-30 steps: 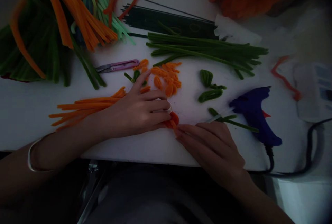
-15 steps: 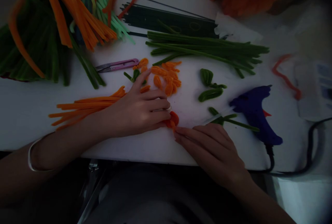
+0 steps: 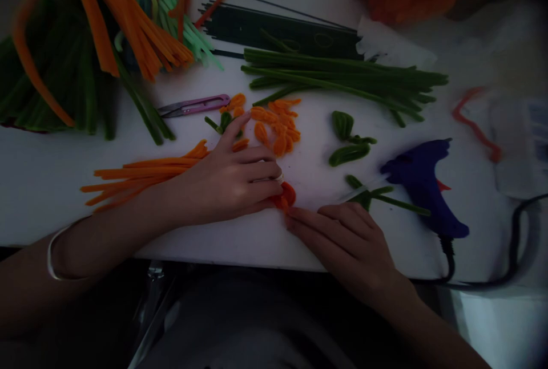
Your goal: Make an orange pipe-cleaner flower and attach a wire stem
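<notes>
From afar I watched the left hand (image 3: 235, 182) grip a red-orange fuzzy piece (image 3: 289, 193) between bent fingers, one other finger stretched out beside small orange loops (image 3: 280, 129) on the table (image 3: 201, 243). The right hand (image 3: 349, 243) pinched the piece's near end. A blue glue gun (image 3: 422, 181) lay to the right.

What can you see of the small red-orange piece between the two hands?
The red-orange piece looks soft and fuzzy, rounded and curled above, narrowing below. It is over the white table, near the front edge. The left hand hides its left side; the right hand pinches its lower end with the fingertips.
</notes>
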The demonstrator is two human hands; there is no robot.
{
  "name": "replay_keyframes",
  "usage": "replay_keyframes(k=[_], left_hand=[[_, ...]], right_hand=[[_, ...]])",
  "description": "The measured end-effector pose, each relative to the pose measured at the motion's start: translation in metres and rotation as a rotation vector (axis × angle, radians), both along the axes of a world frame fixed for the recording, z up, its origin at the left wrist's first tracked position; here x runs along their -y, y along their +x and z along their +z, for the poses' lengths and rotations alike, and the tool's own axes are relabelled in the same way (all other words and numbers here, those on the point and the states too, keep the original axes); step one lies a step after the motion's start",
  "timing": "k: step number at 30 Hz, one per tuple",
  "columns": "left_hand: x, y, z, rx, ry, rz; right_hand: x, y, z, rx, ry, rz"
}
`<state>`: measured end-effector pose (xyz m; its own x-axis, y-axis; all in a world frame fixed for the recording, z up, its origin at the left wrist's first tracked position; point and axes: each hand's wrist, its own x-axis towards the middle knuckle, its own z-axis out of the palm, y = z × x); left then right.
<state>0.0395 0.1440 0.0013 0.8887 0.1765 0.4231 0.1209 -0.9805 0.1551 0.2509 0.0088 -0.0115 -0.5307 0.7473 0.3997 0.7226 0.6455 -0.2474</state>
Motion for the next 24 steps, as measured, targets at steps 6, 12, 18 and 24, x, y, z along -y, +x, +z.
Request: replay_keyframes(k=[6, 12, 18, 24], left_hand=[[0.000, 0.000, 0.001, -0.049, 0.000, 0.023], [0.000, 0.000, -0.001, -0.034, 0.002, 0.023], [0.000, -0.002, -0.001, -0.026, -0.041, 0.005], [-0.001, -0.004, -0.002, -0.057, -0.138, 0.011]], right_hand=[[0.000, -0.001, 0.001, 0.008, -0.013, 0.014], [-0.003, -0.002, 0.004, 0.052, 0.005, -0.009], [-0.004, -0.006, 0.003, 0.007, 0.040, -0.052], [0.000, 0.003, 0.019, -0.098, 0.043, -0.153]])
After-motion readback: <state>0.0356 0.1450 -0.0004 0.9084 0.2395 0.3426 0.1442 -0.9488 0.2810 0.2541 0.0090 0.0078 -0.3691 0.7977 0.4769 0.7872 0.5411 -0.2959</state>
